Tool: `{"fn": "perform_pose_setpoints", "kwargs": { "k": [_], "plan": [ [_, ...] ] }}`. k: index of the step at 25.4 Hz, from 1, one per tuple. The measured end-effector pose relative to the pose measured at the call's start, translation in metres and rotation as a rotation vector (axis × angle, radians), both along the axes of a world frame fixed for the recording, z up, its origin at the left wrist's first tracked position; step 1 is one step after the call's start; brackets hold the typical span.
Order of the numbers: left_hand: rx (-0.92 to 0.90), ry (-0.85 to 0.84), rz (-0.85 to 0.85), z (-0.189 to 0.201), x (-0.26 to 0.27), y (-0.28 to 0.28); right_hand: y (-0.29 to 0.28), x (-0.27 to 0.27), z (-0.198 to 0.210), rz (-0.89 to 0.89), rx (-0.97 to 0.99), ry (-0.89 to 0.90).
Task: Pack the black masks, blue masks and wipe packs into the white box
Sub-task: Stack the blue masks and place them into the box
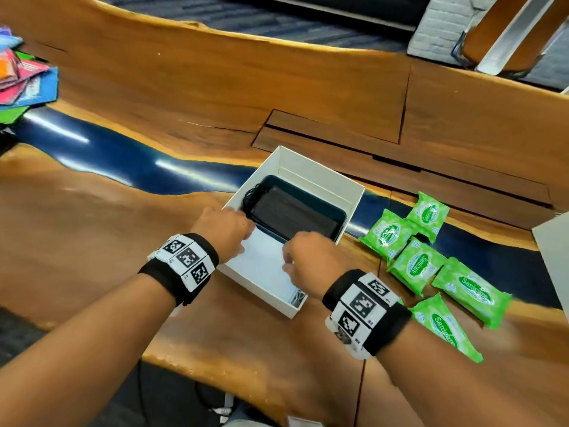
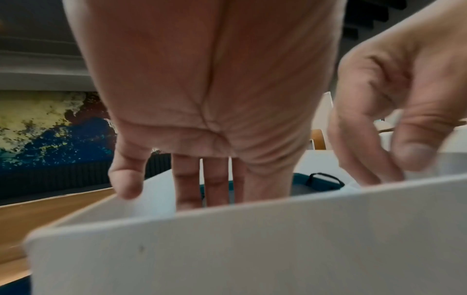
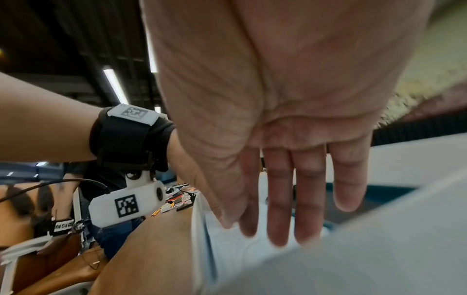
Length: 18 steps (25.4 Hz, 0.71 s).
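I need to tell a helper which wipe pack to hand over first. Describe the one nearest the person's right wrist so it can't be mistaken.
Start at the white box on the wooden table; five green wipe packs lie to its right. The nearest wipe pack lies beside the right wristband. Unlike the other four, it is partly hidden by the wrist.

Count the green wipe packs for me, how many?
5, all on the table right of the white box: top, upper left, middle, right, nearest. None seem hidden.
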State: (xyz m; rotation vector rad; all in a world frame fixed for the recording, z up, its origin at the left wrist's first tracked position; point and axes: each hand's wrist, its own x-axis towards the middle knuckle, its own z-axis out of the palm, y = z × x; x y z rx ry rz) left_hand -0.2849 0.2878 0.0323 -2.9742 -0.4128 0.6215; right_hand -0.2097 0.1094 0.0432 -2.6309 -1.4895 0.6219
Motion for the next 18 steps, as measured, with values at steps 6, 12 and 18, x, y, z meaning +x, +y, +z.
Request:
{"fn": "perform_pose_setpoints", "kwargs": {
  "k": [6, 12, 18],
  "plan": [
    [0.024, 0.171, -0.013, 0.005, 0.012, -0.02, -0.006, -0.013, -0.026, 0.072, -0.085, 0.184],
    [-0.294, -0.119, -0.026, 0.028, 0.019, -0.056, -0.041, 0.004, -0.009, -0.097, 0.333, 0.235],
    [-0.493, -0.279, -0.115, 0.031, 0.044, -0.136, -0.119, 0.038, -0.004, -0.318, 0.543, 0.296]
  ]
}}
